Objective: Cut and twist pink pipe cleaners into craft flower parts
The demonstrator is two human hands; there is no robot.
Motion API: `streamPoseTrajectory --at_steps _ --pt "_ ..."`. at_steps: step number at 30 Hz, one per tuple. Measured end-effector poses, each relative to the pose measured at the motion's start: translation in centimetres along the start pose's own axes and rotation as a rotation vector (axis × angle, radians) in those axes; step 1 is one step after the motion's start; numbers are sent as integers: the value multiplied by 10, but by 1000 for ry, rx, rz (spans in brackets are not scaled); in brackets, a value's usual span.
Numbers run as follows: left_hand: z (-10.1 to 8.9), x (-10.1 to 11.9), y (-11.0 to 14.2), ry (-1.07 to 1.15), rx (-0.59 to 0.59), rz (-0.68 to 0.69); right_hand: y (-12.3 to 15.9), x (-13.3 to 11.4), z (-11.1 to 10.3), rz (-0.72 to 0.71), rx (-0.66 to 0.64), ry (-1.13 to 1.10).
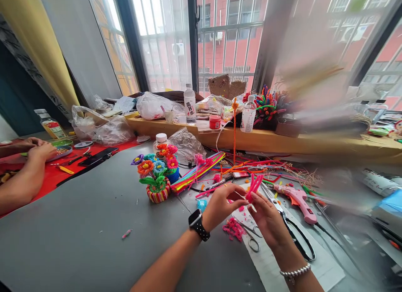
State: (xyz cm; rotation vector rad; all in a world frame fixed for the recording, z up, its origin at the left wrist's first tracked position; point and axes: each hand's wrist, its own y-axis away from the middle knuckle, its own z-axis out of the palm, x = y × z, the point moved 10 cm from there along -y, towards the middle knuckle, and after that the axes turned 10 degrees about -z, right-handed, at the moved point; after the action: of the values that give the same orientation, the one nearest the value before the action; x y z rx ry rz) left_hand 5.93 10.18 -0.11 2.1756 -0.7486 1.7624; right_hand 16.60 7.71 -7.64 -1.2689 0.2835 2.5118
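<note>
Bare forearms (169, 262) rise from the lower edge, the left wearing a black watch (196, 219), the right a silver bead bracelet (295, 272). Clock directions run from a pink fuzzy piece (256, 184) held just right of centre, its strands standing up between the hands. At 5 o'clock, the right hand (266, 216) pinches its base between thumb and fingers; at 8, the left hand (224, 204) brings narrowly parted thumb and fingertips against it, though I cannot tell whether they grip. Small scissors (249, 231) lie at 6 o'clock, pink clippings (233, 230) at 7, large black-handled scissors (283, 215) at 4 and a pink glue gun (297, 196) just past 3. Toward 9 stands a striped pot (158, 192) of fuzzy flowers, with colourful strips (201, 170) fanned beside it. Farther off, between 9 and 10, are a co-worker's hands (39, 149).
</note>
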Motion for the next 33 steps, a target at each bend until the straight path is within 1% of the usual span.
streamPoseTrajectory --at_steps 2,4,6,8,12,16,20,25,29,33 --pt "5 7 3 -116 11 79 0 4 3 32 -13 -54" --pt "6 11 6 -234 62 142 2 8 6 55 -20 -82" --pt "7 13 8 -333 111 178 4 11 9 68 -27 -96" --pt "8 13 9 -382 130 199 6 13 12 86 -35 -126" --pt "7 18 11 -404 163 235 6 12 12 89 -24 -131" --pt "3 24 14 -416 208 264 2 3 4 3 18 -84" --pt "2 28 16 -420 222 298 0 2 -2 -49 68 -69" --pt "-4 34 21 -364 276 360 2 1 0 -57 58 -28" --pt "-8 32 21 -358 290 333 4 -1 4 -63 40 1" --pt "-4 28 19 -478 287 304 5 -1 5 -75 41 16"
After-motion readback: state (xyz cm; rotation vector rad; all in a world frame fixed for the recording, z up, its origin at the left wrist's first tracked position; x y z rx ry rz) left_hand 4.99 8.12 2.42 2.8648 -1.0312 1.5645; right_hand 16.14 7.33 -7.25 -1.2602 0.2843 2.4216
